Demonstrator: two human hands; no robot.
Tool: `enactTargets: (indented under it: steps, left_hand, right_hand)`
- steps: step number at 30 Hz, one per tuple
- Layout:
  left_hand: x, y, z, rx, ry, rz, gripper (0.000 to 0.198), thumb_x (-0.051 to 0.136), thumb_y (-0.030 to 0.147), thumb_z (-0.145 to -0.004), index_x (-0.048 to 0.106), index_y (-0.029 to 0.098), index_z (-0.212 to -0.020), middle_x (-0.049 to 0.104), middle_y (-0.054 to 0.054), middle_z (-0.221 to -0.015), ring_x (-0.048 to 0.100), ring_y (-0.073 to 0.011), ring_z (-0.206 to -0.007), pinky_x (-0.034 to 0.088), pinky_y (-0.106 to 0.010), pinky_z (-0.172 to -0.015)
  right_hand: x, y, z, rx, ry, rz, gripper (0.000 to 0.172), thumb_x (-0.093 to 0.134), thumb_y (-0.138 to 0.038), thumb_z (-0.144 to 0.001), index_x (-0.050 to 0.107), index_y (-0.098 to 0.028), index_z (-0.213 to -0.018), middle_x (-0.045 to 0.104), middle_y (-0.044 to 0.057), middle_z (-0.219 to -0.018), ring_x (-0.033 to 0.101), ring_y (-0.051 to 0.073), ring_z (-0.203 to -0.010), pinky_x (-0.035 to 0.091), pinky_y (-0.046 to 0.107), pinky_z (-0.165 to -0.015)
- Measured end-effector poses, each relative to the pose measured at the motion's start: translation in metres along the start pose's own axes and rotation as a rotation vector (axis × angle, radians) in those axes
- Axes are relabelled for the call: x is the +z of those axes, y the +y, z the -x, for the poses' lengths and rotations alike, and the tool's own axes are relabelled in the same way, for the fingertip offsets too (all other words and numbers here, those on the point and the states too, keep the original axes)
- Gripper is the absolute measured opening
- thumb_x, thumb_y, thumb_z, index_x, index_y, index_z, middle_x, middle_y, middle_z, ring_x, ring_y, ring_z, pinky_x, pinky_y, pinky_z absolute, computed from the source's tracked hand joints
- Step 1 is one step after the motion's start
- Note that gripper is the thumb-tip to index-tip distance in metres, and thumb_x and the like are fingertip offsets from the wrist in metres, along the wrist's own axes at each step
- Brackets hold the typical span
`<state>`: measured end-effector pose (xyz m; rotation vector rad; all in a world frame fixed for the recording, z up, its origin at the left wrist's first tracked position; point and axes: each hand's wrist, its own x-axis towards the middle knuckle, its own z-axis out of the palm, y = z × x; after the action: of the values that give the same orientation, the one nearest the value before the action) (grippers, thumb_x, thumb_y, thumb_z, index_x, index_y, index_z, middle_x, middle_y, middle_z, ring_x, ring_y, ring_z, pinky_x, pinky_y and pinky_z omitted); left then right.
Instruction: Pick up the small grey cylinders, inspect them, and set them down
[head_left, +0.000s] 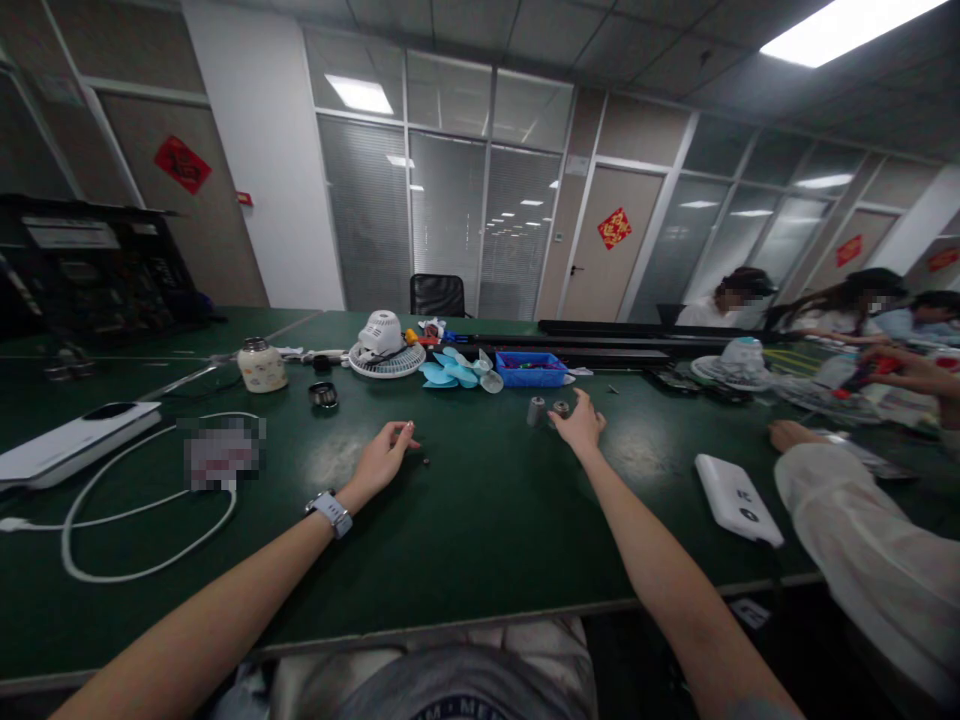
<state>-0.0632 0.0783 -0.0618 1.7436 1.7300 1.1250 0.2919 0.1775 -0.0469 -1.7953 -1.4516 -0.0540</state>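
1. Two grey cylinders (535, 410) stand just beside the fingertips of the right hand (577, 427). The hand lies open with fingers spread; contact cannot be confirmed.
2. A small dark part (426, 462) lies just right of the left hand (385, 457). That hand is loosely curled; whether it pinches anything is unclear.
3. The hands are well apart.
4. The blue bin (531, 379) beyond the right hand holds small items, too small to identify.
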Motion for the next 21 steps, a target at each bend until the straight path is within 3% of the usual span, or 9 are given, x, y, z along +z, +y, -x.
enactTargets:
  steps: [2,4,7,10,15,21]
  left_hand:
    - [0.001,-0.001,-0.001,-0.026,0.048,0.008,0.053,0.034,0.061,-0.087,0.052,0.019,-0.114,0.073,-0.009,-0.099,0.065,-0.0251,-0.098,0.045,-0.036,-0.084]
    - [0.001,-0.004,-0.003,-0.055,0.090,0.019,0.053,0.034,0.061,-0.087,0.051,0.018,-0.114,0.073,-0.010,-0.099,0.065,-0.0253,-0.097,0.046,-0.036,-0.083]
    - [0.002,-0.008,-0.006,-0.095,0.138,0.033,0.053,0.034,0.062,-0.087,0.051,0.018,-0.112,0.073,-0.011,-0.100,0.066,-0.0252,-0.095,0.047,-0.036,-0.080]
    - [0.003,-0.010,-0.007,-0.103,0.159,0.038,0.054,0.035,0.063,-0.087,0.051,0.018,-0.112,0.073,-0.011,-0.099,0.066,-0.0249,-0.094,0.047,-0.036,-0.081]
    - [0.004,-0.008,-0.005,-0.076,0.162,0.019,0.054,0.036,0.063,-0.087,0.052,0.017,-0.111,0.073,-0.011,-0.096,0.067,-0.0244,-0.094,0.046,-0.036,-0.084]
    - [0.003,-0.007,-0.004,-0.078,0.153,-0.002,0.052,0.036,0.062,-0.087,0.052,0.018,-0.110,0.074,-0.010,-0.095,0.067,-0.0243,-0.093,0.046,-0.035,-0.083]
  right_hand:
    - [-0.009,-0.024,0.015,-0.137,0.168,-0.046,0.063,0.062,-0.027,-0.079,0.040,-0.016,-0.137,0.049,0.015,-0.138,0.042,0.027,-0.129,0.017,0.051,-0.110]
    - [-0.014,-0.052,0.037,-0.319,0.143,-0.156,0.049,0.052,-0.025,-0.085,0.047,-0.019,-0.134,0.047,0.012,-0.141,0.038,0.024,-0.132,0.012,0.049,-0.112]
    - [-0.009,-0.091,0.078,-0.592,-0.211,-0.337,0.032,0.050,-0.032,-0.090,0.062,-0.029,-0.119,0.059,0.005,-0.128,0.044,0.022,-0.127,0.016,0.046,-0.112]
    - [0.005,-0.117,0.113,-0.768,-0.458,-0.291,0.033,0.052,-0.040,-0.091,0.063,-0.029,-0.120,0.056,0.005,-0.133,0.041,0.022,-0.130,0.022,0.044,-0.110]
    - [0.026,-0.128,0.133,-0.860,-0.528,-0.150,0.033,0.051,-0.044,-0.091,0.066,-0.029,-0.118,0.049,0.007,-0.141,0.033,0.024,-0.136,0.022,0.043,-0.109]
    - [0.027,-0.127,0.128,-0.833,-0.503,-0.178,0.021,0.060,-0.041,-0.087,0.073,-0.031,-0.100,0.058,0.004,-0.131,0.039,0.023,-0.130,0.026,0.041,-0.105]
